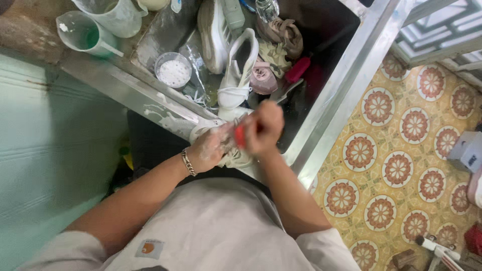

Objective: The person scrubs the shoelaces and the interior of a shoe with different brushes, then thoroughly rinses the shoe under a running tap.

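Shiny metal sink, cloth shoe

Over the steel sink, the left hand grips a soapy white shoe while the right hand is closed round a red-handled brush pressed against it. More shoes lie in the basin beside a small tub of white powder.

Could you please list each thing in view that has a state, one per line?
Left hand: soapy, closed around the white shoe.
Right hand: closed on the red brush.
White shoe: held at the sink's edge, lathered.
Red brush: gripped, against the shoe.
Second white shoe: lying in the sink, laces loose.
Round tub: open, white powder inside.
Green jug: lying tilted on the ledge.
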